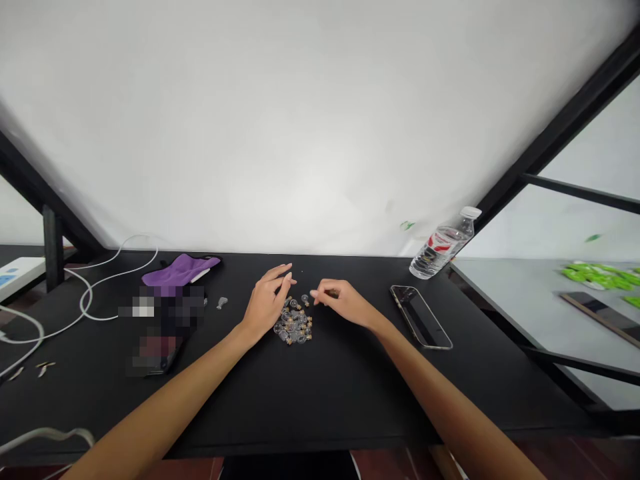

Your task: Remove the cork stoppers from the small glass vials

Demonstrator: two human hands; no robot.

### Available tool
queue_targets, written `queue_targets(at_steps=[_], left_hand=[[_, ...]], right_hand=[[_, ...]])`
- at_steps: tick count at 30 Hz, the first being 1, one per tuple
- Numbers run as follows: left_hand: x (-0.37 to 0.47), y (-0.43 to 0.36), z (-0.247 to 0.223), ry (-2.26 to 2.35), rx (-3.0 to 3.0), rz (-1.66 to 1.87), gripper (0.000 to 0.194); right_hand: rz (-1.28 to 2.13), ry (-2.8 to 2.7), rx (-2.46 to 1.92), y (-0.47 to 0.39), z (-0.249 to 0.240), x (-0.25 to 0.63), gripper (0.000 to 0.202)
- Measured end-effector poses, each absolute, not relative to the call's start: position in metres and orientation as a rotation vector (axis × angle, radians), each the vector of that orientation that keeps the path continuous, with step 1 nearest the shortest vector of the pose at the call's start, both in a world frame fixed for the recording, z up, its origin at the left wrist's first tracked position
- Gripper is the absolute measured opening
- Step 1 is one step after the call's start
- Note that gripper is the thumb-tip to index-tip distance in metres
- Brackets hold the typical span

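Note:
A pile of tiny clear glass bottles (295, 325) with cork-like stoppers lies on the black table (300, 400). My left hand (267, 300) is at the pile's left and upper edge, its fingers stretched out and apart. On the other side, my right hand (343, 300) has its fingers curled and thumb and forefinger brought together. Whatever it may hold is too small or hidden to make out. Just left of those fingertips sits a single little bottle (305, 300), slightly apart from the heap.
To the right lie a phone (421, 317) and a water bottle (443, 247) leaning against the frame. Leftward are a purple cloth (183, 270), a small clear piece (222, 303), a blurred-out dark object (167, 333) and white cables (85, 293). A white wall (300, 133) stands behind.

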State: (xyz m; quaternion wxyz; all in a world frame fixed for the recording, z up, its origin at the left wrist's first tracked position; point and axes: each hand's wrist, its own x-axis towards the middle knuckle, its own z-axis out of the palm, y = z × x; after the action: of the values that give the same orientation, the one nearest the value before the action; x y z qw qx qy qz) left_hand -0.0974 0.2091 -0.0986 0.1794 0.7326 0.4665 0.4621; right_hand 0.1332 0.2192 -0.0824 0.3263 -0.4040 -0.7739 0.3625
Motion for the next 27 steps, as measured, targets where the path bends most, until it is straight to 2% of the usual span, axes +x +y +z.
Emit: queue_targets(at_steps=[5, 13, 21, 27], left_hand=[[-0.097, 0.213, -0.105, 1.358, 2.038, 1.323, 0.047], [-0.093, 0.200, -0.096, 1.308, 2.239, 1.022, 0.029], [-0.093, 0.192, -0.095, 1.212, 2.360, 1.043, 0.020], [-0.083, 0.182, -0.084, 1.197, 2.513, 0.844, 0.029]], right_hand=[[1.099, -2.157, -0.981, 0.213, -0.081, 0.140, 0.028], [1.068, -2.242, -0.947, 0.208, -0.088, 0.141, 0.020], [1.067, -2.137, -0.996, 0.209, -0.084, 0.148, 0.020], [1.022, -1.953, -1.084, 0.220, -0.078, 0.173, 0.025]])
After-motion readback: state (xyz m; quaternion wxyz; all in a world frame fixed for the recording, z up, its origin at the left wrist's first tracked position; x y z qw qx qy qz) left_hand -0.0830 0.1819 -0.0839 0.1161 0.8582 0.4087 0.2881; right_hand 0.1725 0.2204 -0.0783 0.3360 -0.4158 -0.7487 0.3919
